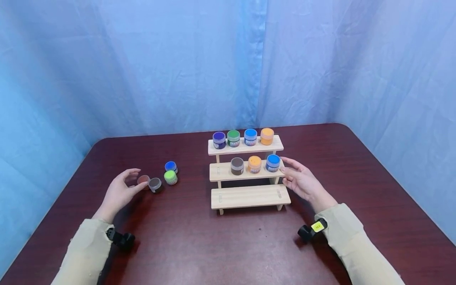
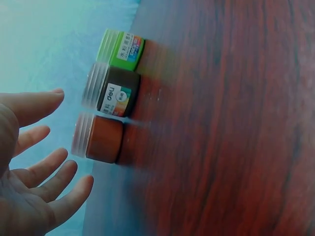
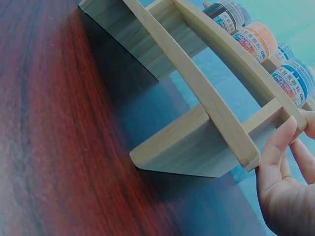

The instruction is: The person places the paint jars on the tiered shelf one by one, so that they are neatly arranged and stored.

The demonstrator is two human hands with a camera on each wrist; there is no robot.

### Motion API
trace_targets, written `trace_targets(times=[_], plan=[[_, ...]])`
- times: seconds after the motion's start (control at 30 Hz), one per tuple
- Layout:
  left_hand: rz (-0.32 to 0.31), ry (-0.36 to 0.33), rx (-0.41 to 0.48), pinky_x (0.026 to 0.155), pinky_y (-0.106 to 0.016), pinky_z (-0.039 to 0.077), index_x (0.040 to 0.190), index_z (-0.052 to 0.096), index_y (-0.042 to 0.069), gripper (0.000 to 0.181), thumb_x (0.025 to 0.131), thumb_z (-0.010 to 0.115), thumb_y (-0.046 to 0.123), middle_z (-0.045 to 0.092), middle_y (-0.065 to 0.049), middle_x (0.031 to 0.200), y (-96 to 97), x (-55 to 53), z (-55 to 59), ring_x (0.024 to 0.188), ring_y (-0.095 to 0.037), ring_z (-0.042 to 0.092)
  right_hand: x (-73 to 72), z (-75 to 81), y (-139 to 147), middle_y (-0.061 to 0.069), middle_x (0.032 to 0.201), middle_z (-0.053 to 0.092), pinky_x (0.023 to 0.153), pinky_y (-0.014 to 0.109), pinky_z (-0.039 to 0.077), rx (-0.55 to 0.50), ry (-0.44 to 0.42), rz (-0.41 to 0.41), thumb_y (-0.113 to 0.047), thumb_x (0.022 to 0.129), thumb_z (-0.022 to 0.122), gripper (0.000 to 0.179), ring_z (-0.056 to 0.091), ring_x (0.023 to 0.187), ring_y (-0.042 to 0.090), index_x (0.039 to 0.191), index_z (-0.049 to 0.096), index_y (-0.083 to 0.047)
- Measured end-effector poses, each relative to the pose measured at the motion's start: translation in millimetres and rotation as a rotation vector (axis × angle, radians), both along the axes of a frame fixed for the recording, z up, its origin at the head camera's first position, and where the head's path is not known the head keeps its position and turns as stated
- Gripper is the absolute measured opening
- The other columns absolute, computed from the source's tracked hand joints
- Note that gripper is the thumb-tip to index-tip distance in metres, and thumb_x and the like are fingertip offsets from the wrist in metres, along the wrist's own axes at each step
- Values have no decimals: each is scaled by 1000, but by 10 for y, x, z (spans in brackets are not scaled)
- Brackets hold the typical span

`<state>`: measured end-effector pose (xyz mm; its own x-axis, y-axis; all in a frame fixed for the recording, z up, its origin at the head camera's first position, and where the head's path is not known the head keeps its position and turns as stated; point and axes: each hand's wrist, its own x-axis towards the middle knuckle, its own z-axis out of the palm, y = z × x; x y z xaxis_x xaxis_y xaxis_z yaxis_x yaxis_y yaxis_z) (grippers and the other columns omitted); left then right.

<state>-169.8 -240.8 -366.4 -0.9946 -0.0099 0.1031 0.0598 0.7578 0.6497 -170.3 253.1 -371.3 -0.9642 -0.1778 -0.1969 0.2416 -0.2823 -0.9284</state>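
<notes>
My left hand [image 1: 120,193] hovers at a reddish-brown paint jar [image 1: 143,181], its thumb and fingers spread and apart from the jar [image 2: 104,140] in the left wrist view. Just beside that jar stands a dark brown paint jar [image 1: 155,185]. At the right end of a three-step wooden stand [image 1: 249,197], my right hand [image 1: 303,183] pinches the middle shelf, thumb at its front edge and fingers behind. Close to those fingers sits a blue paint jar [image 1: 273,163]. An orange jar [image 1: 254,164] and a dark jar [image 1: 237,166] share this shelf.
Purple [image 1: 219,140], green [image 1: 233,138], blue [image 1: 250,137] and orange [image 1: 266,136] jars line the top shelf. On the dark red table [image 1: 199,245], a lime green jar [image 1: 170,177] and a blue jar [image 1: 171,166] stand right of the left hand. Blue curtains [image 1: 171,71] hang behind.
</notes>
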Motion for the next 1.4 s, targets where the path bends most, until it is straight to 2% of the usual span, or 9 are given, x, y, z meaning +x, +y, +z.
trace_targets(times=[0.17,0.33,0.47,0.7,1.4], plan=[[-21,-43,-14,97,-56,44,134,45,-1,56,88,68,21,51,-30,127,-22,-34,-47,114,-45,53,2,-8,-2,-7,90,63,66,15,49,7,7,-1,-6,97,51,34,53,70,5,128,42,-17],[-34,-69,-33,98,-57,42,135,45,-1,56,89,66,23,50,-30,129,-23,-51,-78,116,-45,51,-7,-12,1,-7,90,62,66,15,49,19,12,1,-6,97,50,38,54,70,4,132,39,-13],[-48,-64,-37,98,-58,41,135,45,-1,55,89,66,23,51,-30,128,-23,-50,-73,115,-45,51,-20,-8,2,-6,90,62,66,15,49,24,13,3,-7,97,50,38,55,70,4,132,39,-13],[-64,-69,-28,97,-57,42,135,45,0,52,91,63,20,52,-29,128,-25,-53,-64,115,-44,52,-24,-6,2,-5,90,60,65,14,49,0,5,0,-7,96,52,29,56,70,4,123,46,-19],[-49,-88,-54,95,-56,44,128,53,-1,41,91,63,14,55,-27,125,-26,-58,-114,111,-43,54,-9,-11,-6,-5,91,61,65,14,49,3,2,-5,-7,97,50,33,53,69,4,127,43,-17]])
